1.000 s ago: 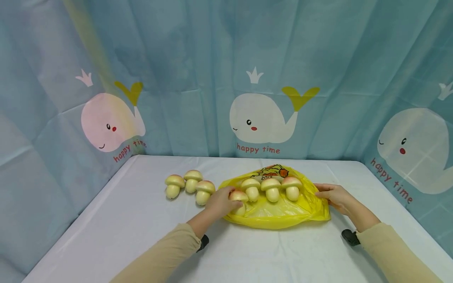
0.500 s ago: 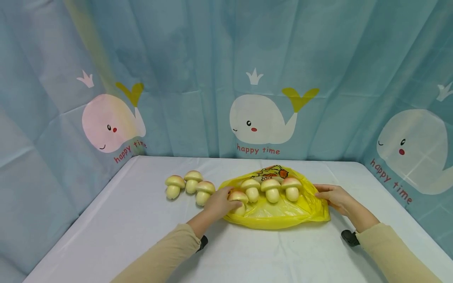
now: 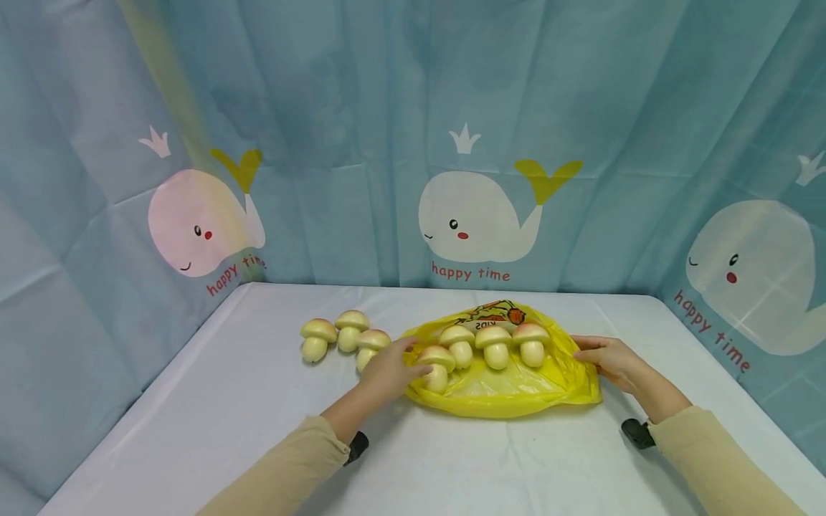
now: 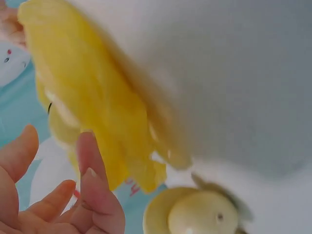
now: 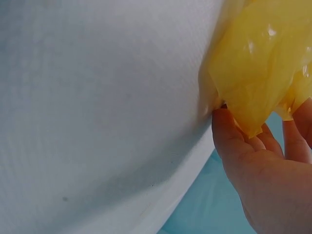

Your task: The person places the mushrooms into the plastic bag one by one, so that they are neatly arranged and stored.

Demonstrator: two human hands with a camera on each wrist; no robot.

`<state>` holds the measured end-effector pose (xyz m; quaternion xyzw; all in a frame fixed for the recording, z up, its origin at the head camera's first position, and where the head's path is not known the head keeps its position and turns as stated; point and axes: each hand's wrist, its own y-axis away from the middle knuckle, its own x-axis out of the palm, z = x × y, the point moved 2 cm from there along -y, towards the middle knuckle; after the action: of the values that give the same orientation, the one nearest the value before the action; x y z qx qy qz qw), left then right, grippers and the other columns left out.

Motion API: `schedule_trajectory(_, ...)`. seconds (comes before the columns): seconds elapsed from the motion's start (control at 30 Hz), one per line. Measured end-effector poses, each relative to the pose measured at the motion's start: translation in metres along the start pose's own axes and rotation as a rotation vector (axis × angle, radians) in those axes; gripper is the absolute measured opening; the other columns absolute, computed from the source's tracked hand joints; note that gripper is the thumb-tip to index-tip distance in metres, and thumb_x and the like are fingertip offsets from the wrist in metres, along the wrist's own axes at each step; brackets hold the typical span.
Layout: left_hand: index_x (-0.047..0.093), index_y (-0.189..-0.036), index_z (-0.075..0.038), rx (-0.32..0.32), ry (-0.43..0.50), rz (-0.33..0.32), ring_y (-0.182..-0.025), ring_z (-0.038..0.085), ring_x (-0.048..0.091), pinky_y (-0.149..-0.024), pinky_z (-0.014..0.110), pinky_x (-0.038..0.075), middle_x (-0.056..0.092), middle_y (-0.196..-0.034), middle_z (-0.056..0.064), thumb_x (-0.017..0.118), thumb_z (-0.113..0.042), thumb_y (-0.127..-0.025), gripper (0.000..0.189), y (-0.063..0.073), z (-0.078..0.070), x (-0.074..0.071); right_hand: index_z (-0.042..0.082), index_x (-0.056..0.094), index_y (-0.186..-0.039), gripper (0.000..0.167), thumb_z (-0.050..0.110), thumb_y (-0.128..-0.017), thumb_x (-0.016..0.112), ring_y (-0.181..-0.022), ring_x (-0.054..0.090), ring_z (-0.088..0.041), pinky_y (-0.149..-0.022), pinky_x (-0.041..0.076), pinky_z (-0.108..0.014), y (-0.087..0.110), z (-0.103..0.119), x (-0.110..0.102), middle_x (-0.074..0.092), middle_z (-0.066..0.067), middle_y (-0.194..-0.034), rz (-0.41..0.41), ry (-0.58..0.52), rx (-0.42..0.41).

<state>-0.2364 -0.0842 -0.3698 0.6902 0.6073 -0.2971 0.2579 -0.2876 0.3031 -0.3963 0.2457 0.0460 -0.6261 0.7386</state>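
A yellow plastic bag (image 3: 510, 393) lies on the table with its mouth spread. Inside it are several toy mushrooms, three in a row and one lower mushroom (image 3: 436, 364) at the left end. My left hand (image 3: 384, 373) is beside that lower mushroom with fingers extended, holding nothing; the left wrist view shows its spread fingers near the bag (image 4: 92, 87). At the bag's right edge, my right hand (image 3: 613, 360) holds the plastic between thumb and fingers. In the right wrist view, plastic hides part of those fingers.
Left of the bag, three mushrooms stand close together: one mushroom (image 3: 315, 339) leftmost, a second mushroom (image 3: 351, 331) behind, and a third mushroom (image 3: 371, 346) partly covered by my left hand. The white table (image 3: 213, 416) ends at a blue whale-print curtain (image 3: 335, 179).
My left hand has let go of the lower mushroom in the bag and drawn back slightly to the left. My right hand and the bag look the same as before.
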Motion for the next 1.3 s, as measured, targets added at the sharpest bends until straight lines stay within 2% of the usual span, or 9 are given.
schedule_trajectory(0.27,0.054,-0.137,-0.007,0.014,0.032,-0.076,-0.115,0.034,0.056,-0.093,0.049,0.046,0.062,-0.125,0.014,0.071,-0.023,-0.09,0.053,0.015,0.012,-0.035,-0.008,0.028,-0.148,0.061,0.014,-0.099,0.057,-0.132,0.035,-0.041,-0.105,0.037,-0.047,0.0,0.0,0.0,0.025,-0.03,-0.152,0.011,0.016,0.002)
schedule_trajectory(0.43,0.055,-0.136,-0.006,-0.02,0.046,-0.122,-0.107,0.033,0.06,-0.084,0.043,0.05,0.062,-0.124,0.015,0.071,-0.02,-0.09,0.05,0.021,0.025,-0.056,-0.007,0.029,-0.148,0.06,0.015,-0.099,0.056,-0.132,0.037,-0.04,-0.104,0.039,-0.046,0.0,-0.001,0.0,0.027,-0.03,-0.151,0.014,0.019,-0.006)
schedule_trajectory(0.5,0.054,-0.135,-0.003,-0.011,0.036,-0.143,-0.104,0.035,0.06,-0.081,0.043,0.051,0.061,-0.125,0.018,0.07,-0.018,-0.091,0.05,0.022,0.032,-0.064,-0.007,0.028,-0.148,0.061,0.015,-0.099,0.056,-0.13,0.039,-0.039,-0.102,0.041,-0.044,0.0,-0.001,-0.001,0.026,-0.03,-0.151,0.017,0.026,-0.011)
schedule_trajectory(0.6,0.054,-0.134,0.002,0.03,0.006,-0.189,-0.109,0.039,0.057,-0.086,0.047,0.049,0.058,-0.128,0.021,0.069,-0.013,-0.091,0.049,0.022,0.043,-0.076,-0.007,0.028,-0.148,0.061,0.014,-0.099,0.056,-0.128,0.042,-0.036,-0.1,0.043,-0.042,0.0,-0.001,-0.001,0.027,-0.03,-0.151,0.019,0.029,-0.015)
schedule_trajectory(0.73,0.054,-0.132,0.006,0.097,-0.039,-0.26,-0.123,0.043,0.048,-0.1,0.054,0.039,0.055,-0.131,0.025,0.069,-0.008,-0.09,0.048,0.019,0.061,-0.091,-0.008,0.027,-0.148,0.061,0.014,-0.099,0.056,-0.126,0.043,-0.036,-0.099,0.043,-0.043,0.0,0.0,-0.002,0.027,-0.03,-0.151,0.025,0.028,-0.023)
schedule_trajectory(0.83,0.053,-0.132,0.008,0.128,-0.056,-0.289,-0.127,0.045,0.043,-0.104,0.056,0.034,0.052,-0.133,0.027,0.069,-0.006,-0.089,0.049,0.016,0.073,-0.099,-0.007,0.028,-0.148,0.061,0.014,-0.099,0.056,-0.127,0.042,-0.036,-0.1,0.043,-0.043,0.0,0.0,-0.002,0.027,-0.03,-0.151,0.026,0.025,-0.019)
schedule_trajectory(0.93,0.05,-0.135,0.008,0.115,-0.046,-0.276,-0.13,0.047,0.038,-0.106,0.057,0.031,0.047,-0.137,0.029,0.068,-0.006,-0.09,0.051,0.012,0.085,-0.105,-0.007,0.027,-0.148,0.061,0.015,-0.099,0.056,-0.126,0.044,-0.035,-0.099,0.043,-0.043,0.0,0.001,-0.002,0.027,-0.03,-0.151,0.029,0.03,-0.02)
schedule_trajectory(1.1,0.041,-0.142,0.006,0.05,-0.014,-0.197,-0.135,0.047,0.028,-0.109,0.058,0.026,0.036,-0.145,0.031,0.065,-0.01,-0.093,0.057,0.004,0.103,-0.11,-0.007,0.028,-0.148,0.061,0.015,-0.099,0.057,-0.123,0.046,-0.031,-0.096,0.046,-0.039,0.001,0.001,-0.002,0.028,-0.03,-0.151,0.034,0.028,-0.025)
schedule_trajectory(1.3,0.034,-0.146,0.007,-0.004,0.003,-0.12,-0.137,0.05,0.021,-0.109,0.061,0.023,0.028,-0.148,0.033,0.064,-0.013,-0.094,0.063,-0.006,0.116,-0.115,-0.005,0.026,-0.149,0.063,0.015,-0.098,0.057,-0.129,0.041,-0.036,-0.099,0.044,-0.039,0.001,0.002,0.0,0.024,-0.029,-0.153,0.038,0.012,-0.033)
